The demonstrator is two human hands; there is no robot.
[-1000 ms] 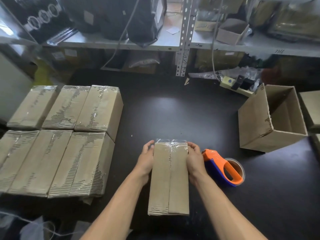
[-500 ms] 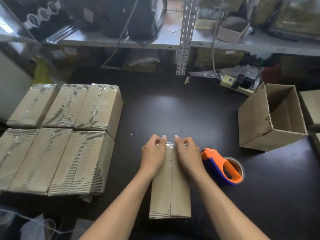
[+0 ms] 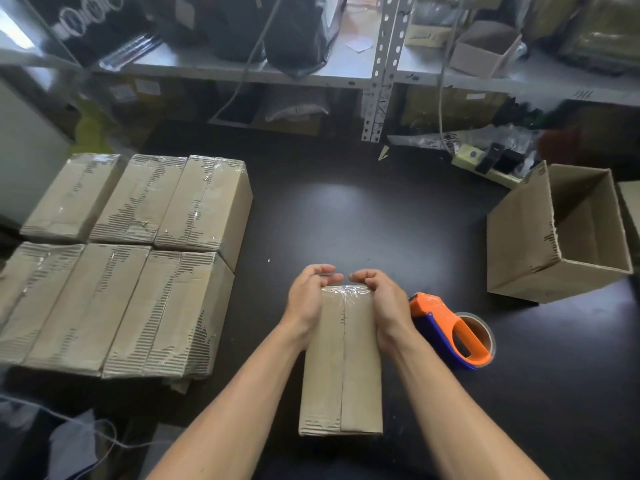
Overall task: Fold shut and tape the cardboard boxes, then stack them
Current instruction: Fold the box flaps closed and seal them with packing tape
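Note:
A narrow cardboard box (image 3: 343, 368) lies lengthwise on the black table (image 3: 363, 220) in front of me, flaps folded shut along a centre seam. Clear tape wraps its far end. My left hand (image 3: 308, 299) and my right hand (image 3: 381, 299) sit on the far corners, fingers curled down over the far edge, pressing the tape there. Their fingertips almost meet. An orange and blue tape dispenser (image 3: 453, 332) lies on the table just right of the box, untouched.
Several taped boxes (image 3: 131, 261) sit in two rows at the left. An open empty cardboard box (image 3: 561, 237) lies on its side at the right. A power strip (image 3: 485, 164) and metal shelving (image 3: 377, 71) stand at the back.
Both hands slid from the box's sides to its far end and now curl over that edge. The box stayed put.

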